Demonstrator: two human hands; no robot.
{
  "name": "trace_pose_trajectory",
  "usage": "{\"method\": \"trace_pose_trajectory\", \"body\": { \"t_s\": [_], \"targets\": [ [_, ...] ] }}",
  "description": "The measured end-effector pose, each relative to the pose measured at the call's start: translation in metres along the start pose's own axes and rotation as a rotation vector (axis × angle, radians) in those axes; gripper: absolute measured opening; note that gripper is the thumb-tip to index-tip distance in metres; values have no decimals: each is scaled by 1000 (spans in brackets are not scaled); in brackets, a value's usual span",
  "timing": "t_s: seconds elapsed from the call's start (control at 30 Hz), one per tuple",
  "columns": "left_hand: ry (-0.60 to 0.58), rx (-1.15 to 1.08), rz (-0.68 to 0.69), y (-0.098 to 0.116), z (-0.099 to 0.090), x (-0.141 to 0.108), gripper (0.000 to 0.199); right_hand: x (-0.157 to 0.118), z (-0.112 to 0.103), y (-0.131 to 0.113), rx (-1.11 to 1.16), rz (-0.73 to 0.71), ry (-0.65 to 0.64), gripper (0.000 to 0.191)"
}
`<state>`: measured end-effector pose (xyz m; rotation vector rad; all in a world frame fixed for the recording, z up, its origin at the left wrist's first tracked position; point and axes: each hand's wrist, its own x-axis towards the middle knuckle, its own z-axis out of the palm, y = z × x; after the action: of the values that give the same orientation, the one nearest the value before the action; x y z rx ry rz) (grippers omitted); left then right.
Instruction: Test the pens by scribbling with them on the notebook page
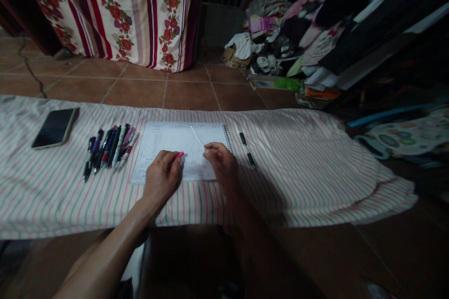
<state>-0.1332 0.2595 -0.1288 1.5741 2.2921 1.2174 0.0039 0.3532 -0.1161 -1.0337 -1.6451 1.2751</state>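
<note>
My left hand is closed on a small pen part with a bright pink end, over the left half of a spiral notebook. The rest of that part is hidden in the fingers. Between the thumb and fingers of my right hand is a thin white tube, which looks like a pen refill. It slants up and left over the page. Just right of the notebook lie a short black pen piece and a longer black pen piece, apart from each other.
Left of the notebook lies a group of several pens, with a phone beyond them. A striped cloth covers the low surface. Behind it are a tiled floor, a floral curtain and piled clothes.
</note>
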Motion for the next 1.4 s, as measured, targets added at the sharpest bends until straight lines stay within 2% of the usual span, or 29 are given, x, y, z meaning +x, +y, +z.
{"method": "trace_pose_trajectory", "body": {
  "t_s": [0.13, 0.23, 0.37, 0.53, 0.63, 0.8, 0.93, 1.4],
  "targets": [
    [10, -12, 21, -1, 0, 0, 26, 4, -6, -3, 222, 138, -49, 25],
    [25, -24, 37, -2, 1, 0, 26, 10, -8, -2, 326, 208, -27, 28],
    [27, -15, 43, -3, 1, 0, 26, 17, -9, -2, 375, 159, 15, 30],
    [30, -13, 45, -3, 1, 0, 27, 17, -10, -3, 360, 36, -20, 28],
    [46, -22, 56, -4, 2, 0, 28, 17, -10, -2, 365, 8, 5, 27],
    [66, -50, 79, -6, 2, 0, 27, 19, -11, -3, 400, 70, 131, 25],
    [120, -39, 155, -8, 2, 1, 26, 19, -12, -5, 468, 122, 162, 24],
    [87, 29, 191, -7, 4, 1, 26, 13, -6, -6, 223, 26, 169, 27]
  ]
}}
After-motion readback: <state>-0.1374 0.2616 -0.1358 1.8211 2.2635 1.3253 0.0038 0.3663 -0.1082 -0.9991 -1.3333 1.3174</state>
